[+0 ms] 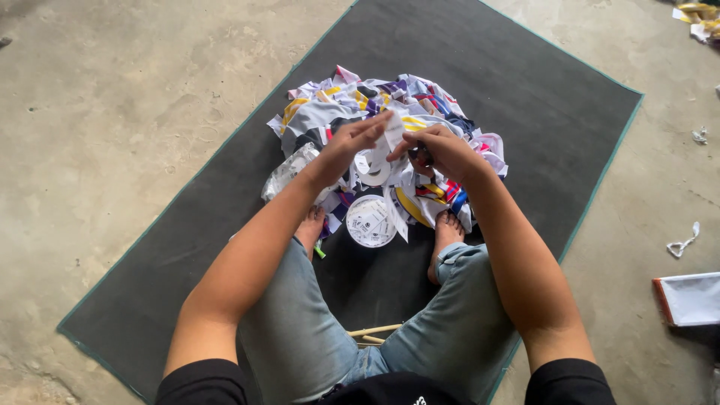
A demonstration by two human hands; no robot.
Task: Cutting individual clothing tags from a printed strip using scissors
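Note:
I sit on a dark grey mat with my bare feet toward a pile of white and coloured fabric pieces. My left hand pinches a narrow white strip that it holds up over the pile. My right hand is closed around a small dark tool, mostly hidden in the fingers, right beside the strip. A white roll of tape hangs just below the two hands. A round white disc with dark print lies between my feet.
The mat lies on a bare concrete floor. A white panel with a red edge rests on the floor at the right. Small scraps lie near it, more at the top right corner. Thin wooden sticks poke out between my legs.

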